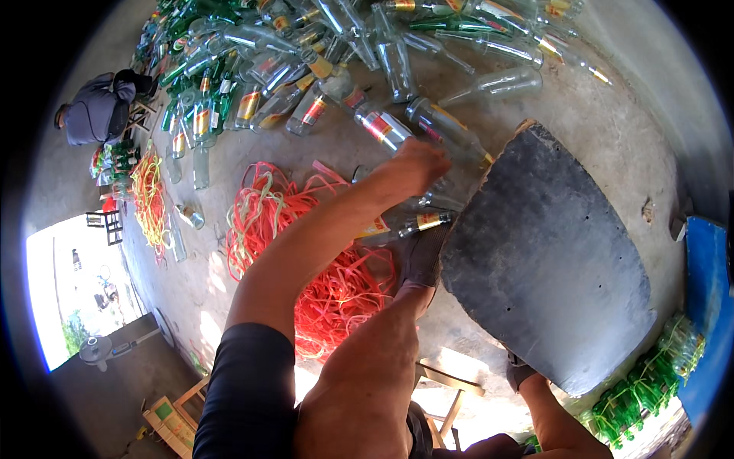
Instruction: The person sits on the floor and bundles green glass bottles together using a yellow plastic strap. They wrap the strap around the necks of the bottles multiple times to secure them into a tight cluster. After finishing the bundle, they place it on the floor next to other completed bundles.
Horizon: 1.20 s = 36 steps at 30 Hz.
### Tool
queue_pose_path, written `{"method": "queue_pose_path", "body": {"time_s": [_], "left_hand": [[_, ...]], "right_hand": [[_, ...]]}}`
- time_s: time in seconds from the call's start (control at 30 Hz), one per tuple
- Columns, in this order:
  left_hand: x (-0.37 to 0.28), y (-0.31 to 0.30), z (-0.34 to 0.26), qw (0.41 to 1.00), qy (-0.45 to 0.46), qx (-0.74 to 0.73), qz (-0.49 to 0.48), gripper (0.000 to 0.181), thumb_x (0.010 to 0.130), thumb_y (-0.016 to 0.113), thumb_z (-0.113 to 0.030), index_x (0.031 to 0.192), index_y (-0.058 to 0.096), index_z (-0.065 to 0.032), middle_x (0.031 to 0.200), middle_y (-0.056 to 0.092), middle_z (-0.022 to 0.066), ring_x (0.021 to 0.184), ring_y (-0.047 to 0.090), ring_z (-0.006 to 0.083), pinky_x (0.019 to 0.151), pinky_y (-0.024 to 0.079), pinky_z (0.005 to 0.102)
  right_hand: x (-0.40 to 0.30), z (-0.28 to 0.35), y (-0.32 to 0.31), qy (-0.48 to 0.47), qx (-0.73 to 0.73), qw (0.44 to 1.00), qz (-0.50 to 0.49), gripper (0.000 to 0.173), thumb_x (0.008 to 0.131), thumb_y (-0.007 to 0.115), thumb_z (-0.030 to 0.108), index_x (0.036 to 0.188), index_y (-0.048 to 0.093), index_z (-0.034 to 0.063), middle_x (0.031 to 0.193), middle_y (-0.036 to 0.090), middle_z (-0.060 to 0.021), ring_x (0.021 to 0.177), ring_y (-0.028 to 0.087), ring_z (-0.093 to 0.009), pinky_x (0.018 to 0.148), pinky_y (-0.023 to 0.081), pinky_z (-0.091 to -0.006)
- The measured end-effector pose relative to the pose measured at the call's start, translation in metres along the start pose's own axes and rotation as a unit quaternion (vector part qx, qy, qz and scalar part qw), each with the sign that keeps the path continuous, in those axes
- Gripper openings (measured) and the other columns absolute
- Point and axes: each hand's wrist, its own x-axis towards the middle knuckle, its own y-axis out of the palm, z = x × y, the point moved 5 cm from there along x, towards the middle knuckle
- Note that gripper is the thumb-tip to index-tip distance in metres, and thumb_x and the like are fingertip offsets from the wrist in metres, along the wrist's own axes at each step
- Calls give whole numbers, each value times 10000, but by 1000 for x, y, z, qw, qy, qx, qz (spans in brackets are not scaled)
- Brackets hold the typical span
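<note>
My left hand [421, 163] reaches in from the lower left with curled fingers, over the lower end of a clear glass bottle with a red and yellow label [381, 127]. Whether the fingers grip this bottle is hidden. Right beside the hand lies another clear bottle [447, 123], its neck near the edge of a dark, rough-edged board [545, 258]. Below the hand, a bottle with a yellow neck label [427, 221] lies by my foot in a dark shoe. A tangle of red plastic strapping [338, 298] lies left of my leg. My right hand is out of view.
Many clear and green bottles [258, 40] are heaped at the top. At the left, a person [94, 109] bends near yellow-orange strapping [149, 201]. Wooden stools or chairs [450, 378] stand at the bottom. Bundled green bottles [636, 390] stand by a blue panel [708, 304] at the right.
</note>
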Motion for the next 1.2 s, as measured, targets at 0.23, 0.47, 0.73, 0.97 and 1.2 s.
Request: {"method": "queue_pose_path", "body": {"time_s": [0.23,0.47,0.73,0.97,1.2], "left_hand": [[-58,-43,5,991,-24,-54,-124,320,775,732,-37,1089,712,-98,1049,679,87,978,710,320,787,583,467],[-115,-88,24,953,-124,-131,-245,388,842,724,21,1221,700,-59,1298,669,124,1113,705,291,895,599,369],[-159,-82,128,792,-255,-379,-405,264,974,760,-73,1232,702,-60,1148,738,23,930,694,96,765,586,279],[-171,-82,173,697,-326,-421,-480,230,943,789,-71,1166,732,-61,948,739,-9,719,663,64,615,547,234],[-175,-85,174,689,-383,-384,-481,256,959,789,-136,1197,742,-55,994,734,6,733,645,79,645,590,251]], "right_hand": [[-2,-1,1,2,-2,1000,-1,549,1133,365,435,1485,563,62,1548,539,-232,1426,492,-409,1231,338,-452],[-5,0,0,7,-12,1000,0,554,1134,360,434,1496,553,60,1560,528,-230,1438,482,-407,1239,329,-451],[-6,3,-2,6,-34,999,16,561,1135,354,433,1508,542,59,1574,516,-228,1451,470,-404,1248,319,-449],[-4,2,2,-4,-118,992,50,567,1136,348,433,1518,532,57,1587,505,-226,1463,460,-402,1255,310,-448],[-13,16,-22,42,-10,995,94,618,1136,326,472,1554,491,49,1641,444,-213,1509,415,-385,1283,269,-447]]}}
